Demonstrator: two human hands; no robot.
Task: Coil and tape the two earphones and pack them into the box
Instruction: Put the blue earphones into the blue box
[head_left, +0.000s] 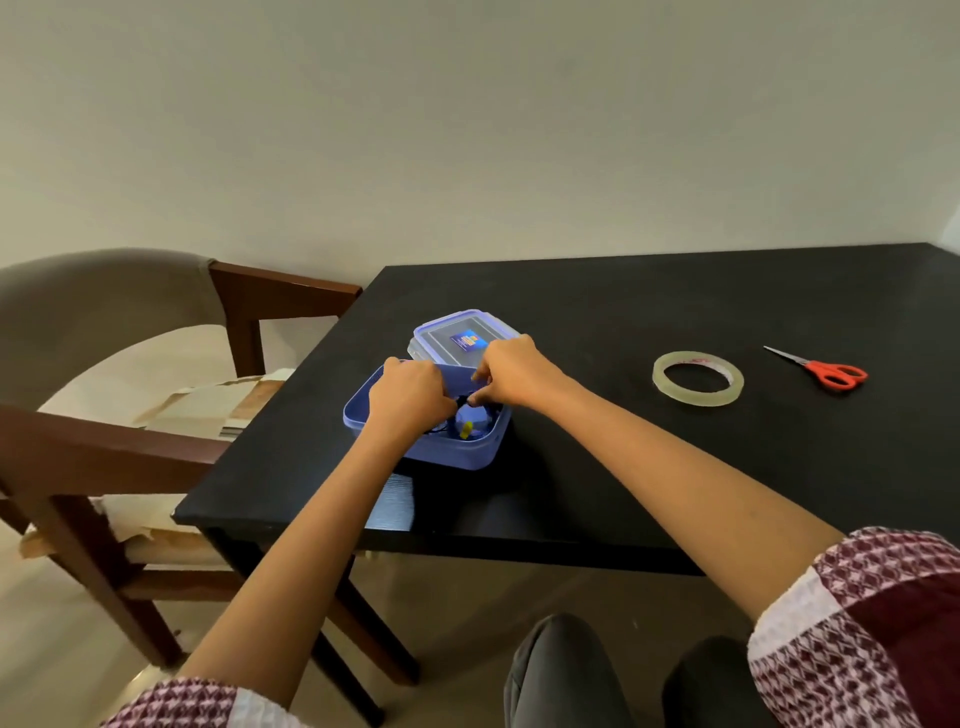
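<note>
Both hands work inside the blue box at the table's left side.

The left hand (408, 397) and right hand (511, 376) pinch a black earphone cable (461, 401) over the open box (457, 452); a yellow piece (466, 429) lies inside. The lid (462, 338) sits just behind. Tape roll (697, 378) and scissors (826, 370) lie well right on the table (623, 312).

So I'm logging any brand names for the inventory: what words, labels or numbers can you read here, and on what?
Nothing can be read in this view.
Lid: a blue sticker with small print, too blurred to read.
Tape roll: faint reddish printing on its inner ring, too small to read.
Scissors, box, table: no text visible.
</note>
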